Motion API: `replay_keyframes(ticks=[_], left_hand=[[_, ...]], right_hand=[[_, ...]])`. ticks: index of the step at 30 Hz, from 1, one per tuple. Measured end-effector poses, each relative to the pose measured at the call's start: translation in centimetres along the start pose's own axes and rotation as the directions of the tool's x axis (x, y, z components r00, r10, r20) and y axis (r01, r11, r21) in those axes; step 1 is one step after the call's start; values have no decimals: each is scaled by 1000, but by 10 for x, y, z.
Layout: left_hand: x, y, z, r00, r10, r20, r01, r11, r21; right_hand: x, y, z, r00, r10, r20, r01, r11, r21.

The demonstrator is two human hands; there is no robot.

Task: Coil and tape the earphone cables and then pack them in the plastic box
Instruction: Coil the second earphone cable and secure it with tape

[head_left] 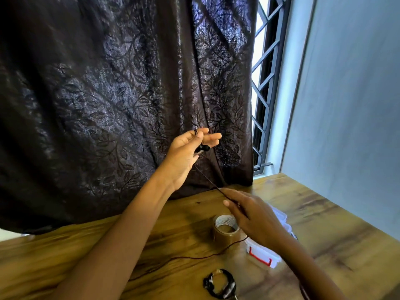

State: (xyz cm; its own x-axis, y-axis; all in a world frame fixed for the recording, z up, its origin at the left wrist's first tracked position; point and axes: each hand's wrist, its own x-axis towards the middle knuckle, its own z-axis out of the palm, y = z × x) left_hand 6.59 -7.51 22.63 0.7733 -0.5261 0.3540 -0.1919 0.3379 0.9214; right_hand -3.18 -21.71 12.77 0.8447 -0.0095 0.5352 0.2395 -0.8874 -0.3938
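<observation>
The left grip (188,148), fingers half spread, is pinching the earbuds (203,147) above the table (173,224); the right grip (253,215) is pinching their cable (207,179) over the tape (226,229), beside the box (262,254).

1. The left hand (186,150) is raised before a dark leaf-patterned curtain (112,94), holding black earbuds (202,148) against its fingers, with a loop of cable over a fingertip.
2. The earphone cable (213,185) runs taut from that hand down to the right hand (252,217), which pinches it, then trails leftward across the wooden surface (337,232).
3. A roll of brown tape (225,230) stands just beside the right hand.
4. A clear plastic box (260,253) with a red latch lies partly under the right forearm.
5. A coiled black earphone (219,283) lies nearer the camera.
6. A barred window (267,87) shows right of the curtain.
</observation>
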Motion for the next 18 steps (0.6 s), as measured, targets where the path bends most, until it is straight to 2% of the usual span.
replay_keyframes(ticks=[6,9,11,14,18], left_hand=[[-1,-13,-5,1000,19,-15,-15,979,203],[-5,-19,0,999,7,42,-19,956,292],[-9,-21,6,994,-50,101,14,943,334],[-16,-20,14,972,-136,194,81,960,270],[-26,-12,18,963,-140,229,104,981,165]], right_hand=[[1,2,-46,981,-79,-175,88,995,43],[14,-11,-66,939,-179,-293,213,973,90],[25,-18,-72,911,-244,-332,288,954,88],[42,-23,-76,891,-280,-358,332,939,90],[60,-23,-76,886,-192,-422,293,937,189]])
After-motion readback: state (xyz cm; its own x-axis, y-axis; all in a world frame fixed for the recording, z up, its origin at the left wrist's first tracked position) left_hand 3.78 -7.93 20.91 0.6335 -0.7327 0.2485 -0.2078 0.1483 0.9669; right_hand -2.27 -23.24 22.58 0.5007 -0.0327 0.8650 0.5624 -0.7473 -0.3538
